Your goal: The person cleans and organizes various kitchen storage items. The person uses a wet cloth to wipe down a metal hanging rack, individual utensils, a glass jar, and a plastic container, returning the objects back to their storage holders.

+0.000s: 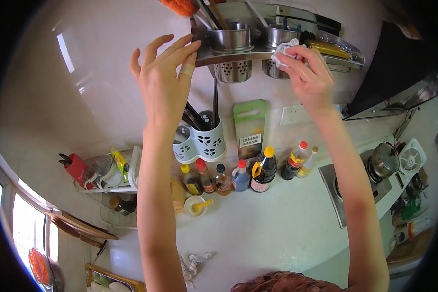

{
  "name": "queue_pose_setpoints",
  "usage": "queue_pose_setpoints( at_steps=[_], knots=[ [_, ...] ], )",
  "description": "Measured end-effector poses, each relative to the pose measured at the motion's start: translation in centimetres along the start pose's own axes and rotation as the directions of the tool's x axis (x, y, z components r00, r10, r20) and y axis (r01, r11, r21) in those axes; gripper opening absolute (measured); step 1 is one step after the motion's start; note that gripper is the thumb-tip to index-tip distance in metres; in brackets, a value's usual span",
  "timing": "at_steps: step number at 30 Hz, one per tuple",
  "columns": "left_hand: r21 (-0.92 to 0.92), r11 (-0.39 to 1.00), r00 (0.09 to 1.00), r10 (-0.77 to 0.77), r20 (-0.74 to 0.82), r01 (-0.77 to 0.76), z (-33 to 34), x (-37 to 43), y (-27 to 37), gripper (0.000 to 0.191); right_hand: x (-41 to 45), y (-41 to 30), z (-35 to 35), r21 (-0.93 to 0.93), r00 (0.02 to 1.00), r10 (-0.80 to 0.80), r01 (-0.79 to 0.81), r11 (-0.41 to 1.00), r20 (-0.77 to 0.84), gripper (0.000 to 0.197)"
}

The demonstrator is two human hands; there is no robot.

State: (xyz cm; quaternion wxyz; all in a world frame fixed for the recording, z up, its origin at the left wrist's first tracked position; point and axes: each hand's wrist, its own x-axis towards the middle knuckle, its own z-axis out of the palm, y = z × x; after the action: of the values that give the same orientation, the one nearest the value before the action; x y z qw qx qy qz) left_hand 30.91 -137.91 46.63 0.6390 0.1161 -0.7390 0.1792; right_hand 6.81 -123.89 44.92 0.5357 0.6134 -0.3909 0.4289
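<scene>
My right hand (310,73) pinches a crumpled white cloth (286,51) against the front of a wall-mounted metal shelf (237,56), beside the right-hand metal utensil cup (277,37). At the shelf's left end is my left hand (166,73), its fingers apart and nothing in it. A pale adhesive bandage (187,69) wraps a digit of that hand. Whether its fingertips touch the shelf edge, I cannot tell. Another metal cup (230,38) with a perforated lower part holds utensils between my hands. A gold-coloured packet (328,49) lies toward the shelf's right end.
Below hang a light-blue utensil holder (206,140) and a green-handled grater (250,127). Several sauce bottles (264,171) line the counter (273,222) by a bowl (195,211) with a yellow spoon. A gas stove (381,195) with a lidded pot (385,160) stands right. A rag (193,264) lies near me.
</scene>
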Motion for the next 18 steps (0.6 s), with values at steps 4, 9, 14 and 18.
queue_pose_setpoints(
  at_steps=[4,9,14,18],
  knots=[
    [-0.031,0.998,0.998,0.047,-0.041,-0.049,0.8,0.0,0.2,0.015,1.5,-1.8,2.7,0.042,0.988,-0.156,0.157,0.987,-0.008,0.025],
    [0.183,0.981,0.998,0.062,0.025,-0.065,0.1,0.0,0.8,0.016,2.3,-5.0,6.5,0.13,0.992,-0.124,0.128,0.983,-0.039,0.015],
    [0.24,0.969,0.997,0.048,0.061,-0.061,-0.3,0.1,0.9,0.016,-0.2,0.0,1.4,0.084,0.998,-0.02,0.025,0.996,-0.056,0.021],
    [0.273,0.96,0.997,0.06,0.045,-0.07,-0.3,0.4,2.0,0.011,-3.1,6.9,-4.2,-0.018,0.998,-0.006,0.005,1.0,-0.061,0.025]
  ],
)
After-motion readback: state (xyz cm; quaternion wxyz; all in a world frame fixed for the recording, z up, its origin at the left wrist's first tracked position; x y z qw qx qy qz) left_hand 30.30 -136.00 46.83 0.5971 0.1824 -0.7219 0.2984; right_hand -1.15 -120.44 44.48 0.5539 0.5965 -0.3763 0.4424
